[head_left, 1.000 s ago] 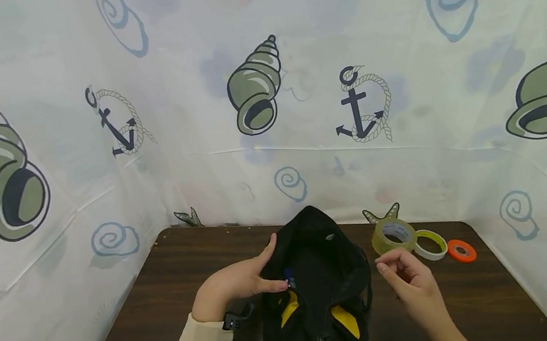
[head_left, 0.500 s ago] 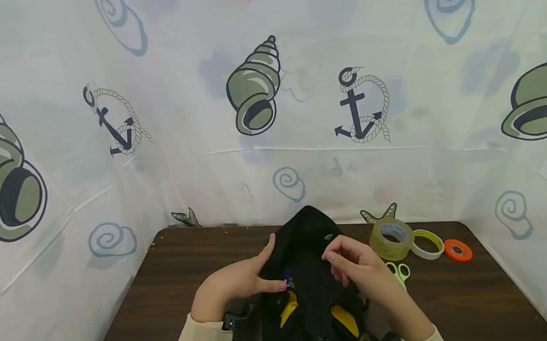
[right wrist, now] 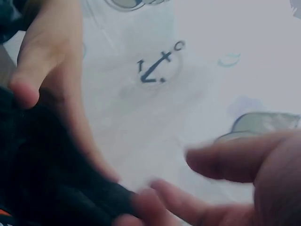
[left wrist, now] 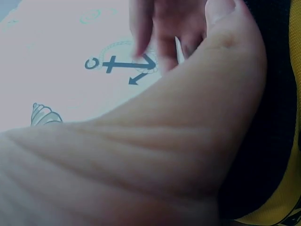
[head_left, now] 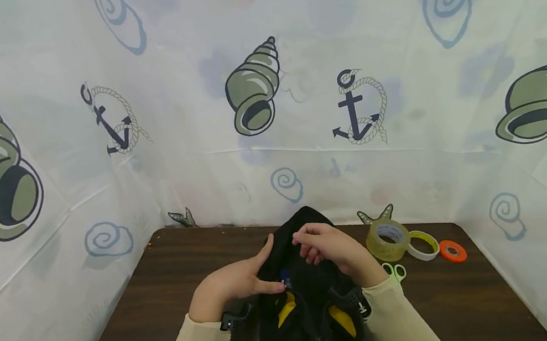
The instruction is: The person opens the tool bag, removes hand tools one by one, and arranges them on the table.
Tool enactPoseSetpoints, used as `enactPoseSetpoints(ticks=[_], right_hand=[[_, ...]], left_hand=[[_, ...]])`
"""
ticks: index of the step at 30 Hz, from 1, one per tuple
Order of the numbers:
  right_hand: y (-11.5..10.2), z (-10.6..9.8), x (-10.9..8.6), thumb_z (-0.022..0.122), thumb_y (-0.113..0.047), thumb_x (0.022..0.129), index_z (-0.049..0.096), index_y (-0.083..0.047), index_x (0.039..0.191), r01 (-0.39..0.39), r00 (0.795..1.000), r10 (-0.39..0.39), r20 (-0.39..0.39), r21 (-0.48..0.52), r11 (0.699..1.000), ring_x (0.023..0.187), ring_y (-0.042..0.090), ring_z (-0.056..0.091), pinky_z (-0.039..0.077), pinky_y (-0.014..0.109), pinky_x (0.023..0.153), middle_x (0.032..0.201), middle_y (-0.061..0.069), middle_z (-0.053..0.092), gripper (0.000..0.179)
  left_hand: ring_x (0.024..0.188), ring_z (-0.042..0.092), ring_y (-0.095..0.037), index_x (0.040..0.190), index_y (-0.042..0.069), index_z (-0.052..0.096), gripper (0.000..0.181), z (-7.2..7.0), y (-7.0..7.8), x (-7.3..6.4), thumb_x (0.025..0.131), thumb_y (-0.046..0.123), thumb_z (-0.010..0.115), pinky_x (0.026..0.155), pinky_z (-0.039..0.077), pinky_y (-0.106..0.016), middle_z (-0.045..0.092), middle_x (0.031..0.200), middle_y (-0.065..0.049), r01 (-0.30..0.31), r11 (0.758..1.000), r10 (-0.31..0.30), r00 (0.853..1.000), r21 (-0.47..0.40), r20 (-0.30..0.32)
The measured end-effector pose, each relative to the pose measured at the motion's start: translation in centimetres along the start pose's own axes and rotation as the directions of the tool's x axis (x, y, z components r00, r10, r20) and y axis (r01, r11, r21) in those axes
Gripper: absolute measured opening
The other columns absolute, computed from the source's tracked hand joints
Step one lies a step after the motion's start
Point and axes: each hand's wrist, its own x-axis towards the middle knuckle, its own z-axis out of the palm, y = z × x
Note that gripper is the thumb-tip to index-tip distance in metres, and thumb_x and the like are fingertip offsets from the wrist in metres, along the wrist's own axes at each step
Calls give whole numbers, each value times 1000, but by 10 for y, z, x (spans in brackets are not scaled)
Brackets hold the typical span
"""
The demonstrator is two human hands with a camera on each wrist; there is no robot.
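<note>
both hands on the bag: grip and snag risks

the black fabric bag with yellow lining [head_left: 311, 294] sits at table centre. my left hand [head_left: 235, 283] pinches its 9 o'clock edge, thumb [left wrist: 221, 61] pressed on the cloth; my right hand [head_left: 328, 245] rests on top at 12 o'clock, fingers [right wrist: 221, 160] loosely curled, and i cannot tell whether they hold anything. judged risk: soft cloth may slip the pinch and the mouth collapse. a sweep toward 3 o'clock could knock the clear packing tape roll [head_left: 387, 240] or the green-handled scissors [head_left: 393, 272].
</note>
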Motion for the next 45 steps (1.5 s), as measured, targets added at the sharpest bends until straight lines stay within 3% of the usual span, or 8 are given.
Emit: enactPoseSetpoints(ticks=[5,12,18,20,26,32,37,45], right_hand=[[11,11,25,59,-35,114,68,1,118,-58,989,77,-129,146,988,79,19,63,55,31,81,86,1,62,37],[42,25,51,61,-33,112,70,-3,121,-137,983,162,-87,238,962,82,20,64,55,34,85,90,2,63,33],[74,27,59,64,-36,110,70,-1,123,-212,964,245,-105,254,944,85,21,63,55,35,83,96,3,65,38],[84,27,60,64,-37,110,70,2,125,-231,959,262,-108,240,943,88,22,63,55,36,85,96,4,64,42],[108,31,65,63,-36,110,64,-1,125,-264,962,267,-55,60,963,95,23,60,51,37,87,108,8,62,38],[116,33,66,70,-35,106,62,-6,129,-222,975,223,-27,19,975,95,23,56,48,35,84,115,10,61,38],[118,31,64,82,-28,99,60,-6,145,-153,987,156,40,-85,985,101,25,59,51,38,88,120,12,63,55],[115,28,61,91,-10,86,61,-17,151,-131,984,150,93,-183,974,117,32,55,51,55,109,133,15,59,71]], left_hand=[[147,60,-32,175,41,-6,122,1,-2,0,92,66,79,122,46,-59,39,176,-9,-5,1000,5,1000,-3,-1],[147,60,-31,175,40,-9,124,-1,-5,2,92,67,79,122,46,-58,38,176,-11,-29,999,29,1000,16,8],[147,59,-32,173,45,-12,125,-2,-5,0,91,66,81,123,45,-58,35,177,-11,-28,1000,28,999,0,31],[145,61,-32,172,47,-12,125,-1,-4,0,91,64,82,123,45,-58,36,177,-11,-24,1000,25,999,-6,29],[140,64,-30,172,47,-11,124,-1,-4,-1,92,61,83,121,47,-59,40,175,-11,-24,1000,24,999,-14,33],[141,64,-29,172,48,-13,124,-1,-7,1,92,63,81,121,47,-58,32,179,-8,-24,1000,24,999,-10,37],[142,63,-29,171,49,-13,124,-2,-7,1,92,63,81,122,46,-58,29,180,-7,-20,1000,20,999,-15,44],[145,61,-31,172,48,-11,123,-1,-5,4,92,61,82,122,45,-59,32,179,-7,-13,1000,13,1000,-6,28]])
